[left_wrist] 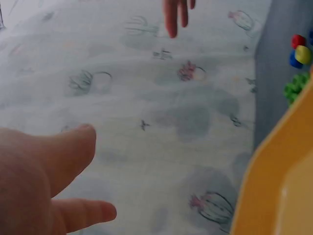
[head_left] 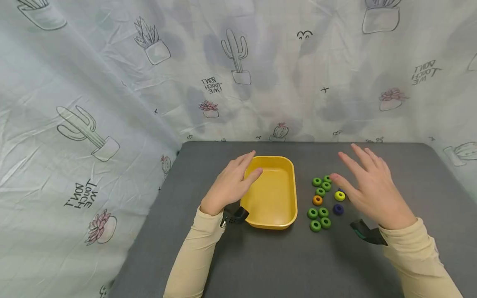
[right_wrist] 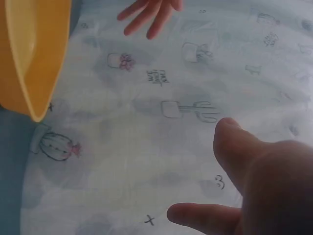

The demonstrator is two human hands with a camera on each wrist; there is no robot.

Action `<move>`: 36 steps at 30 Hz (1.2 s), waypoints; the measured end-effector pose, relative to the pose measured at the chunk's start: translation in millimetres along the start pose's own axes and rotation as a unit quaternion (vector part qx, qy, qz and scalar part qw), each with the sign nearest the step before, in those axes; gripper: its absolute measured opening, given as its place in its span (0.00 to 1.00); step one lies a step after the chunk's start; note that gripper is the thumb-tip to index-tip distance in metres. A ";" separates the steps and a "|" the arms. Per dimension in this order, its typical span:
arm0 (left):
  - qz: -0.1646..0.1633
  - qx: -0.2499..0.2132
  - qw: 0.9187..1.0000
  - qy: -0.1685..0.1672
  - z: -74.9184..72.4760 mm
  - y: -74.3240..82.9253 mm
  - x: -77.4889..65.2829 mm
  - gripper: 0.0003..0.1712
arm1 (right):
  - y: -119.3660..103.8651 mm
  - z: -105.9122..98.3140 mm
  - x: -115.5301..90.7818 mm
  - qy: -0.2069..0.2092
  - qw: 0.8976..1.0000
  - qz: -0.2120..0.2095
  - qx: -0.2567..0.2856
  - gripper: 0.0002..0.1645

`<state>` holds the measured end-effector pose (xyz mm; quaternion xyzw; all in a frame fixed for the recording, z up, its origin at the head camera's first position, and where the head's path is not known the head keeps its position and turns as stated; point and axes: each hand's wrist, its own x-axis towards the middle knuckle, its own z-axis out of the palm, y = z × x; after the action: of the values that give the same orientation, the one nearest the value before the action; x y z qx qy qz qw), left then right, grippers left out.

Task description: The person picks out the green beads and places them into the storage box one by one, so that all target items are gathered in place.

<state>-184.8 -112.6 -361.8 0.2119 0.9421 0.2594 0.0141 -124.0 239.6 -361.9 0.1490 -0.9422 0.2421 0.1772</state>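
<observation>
My left hand (head_left: pixel 232 181) hovers over the left side of a yellow tray (head_left: pixel 295 192), fingers straight and thumb held apart. The tray's bare bottom shows in the head view. To the right of the tray lie several small rings: green rings (head_left: pixel 323 212), an orange ring (head_left: pixel 317 200), a yellow ring (head_left: pixel 339 196) and a dark blue ring (head_left: pixel 338 209). My right hand (head_left: pixel 376 190) is raised at their right, fingers spread, holding nothing, and partly covers another blue ring. A red piece (left_wrist: pixel 298 40) appears beside the blue and yellow ones in the left wrist view.
A dark grey table (head_left: pixel 275 265) carries the tray and rings. Behind it and along the left side hangs a pale cloth (head_left: pixel 275 95) printed with cacti and potted plants. Dark straps with cameras sit at both wrists, over cream sleeves (head_left: pixel 197 252).
</observation>
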 end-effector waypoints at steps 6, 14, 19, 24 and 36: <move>-0.034 0.005 0.999 0.007 15.2 -22.5 -11.9 0.41 | 7.9 6.6 -3.4 -0.006 1.000 0.004 0.013 0.37; -0.045 -0.016 0.998 0.051 38.1 -44.8 -20.5 0.34 | 20.0 15.8 -7.6 0.010 1.000 -0.027 0.005 0.35; -0.051 -0.042 0.995 0.071 49.2 -56.5 -23.5 0.32 | 24.7 23.5 -6.4 0.008 0.999 -0.033 0.012 0.34; -0.075 -0.080 0.991 0.074 59.3 -63.2 -28.3 0.32 | 33.0 31.3 -3.3 -0.009 1.000 -0.025 0.009 0.32; -0.071 -0.142 0.986 0.043 73.0 -62.5 -39.4 0.30 | 60.2 53.5 8.3 -0.064 0.998 -0.026 -0.002 0.27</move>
<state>-163.5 -141.9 -459.1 0.1287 0.9081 0.3979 0.0216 -167.5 261.1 -426.7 0.1881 -0.9480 0.2255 0.1228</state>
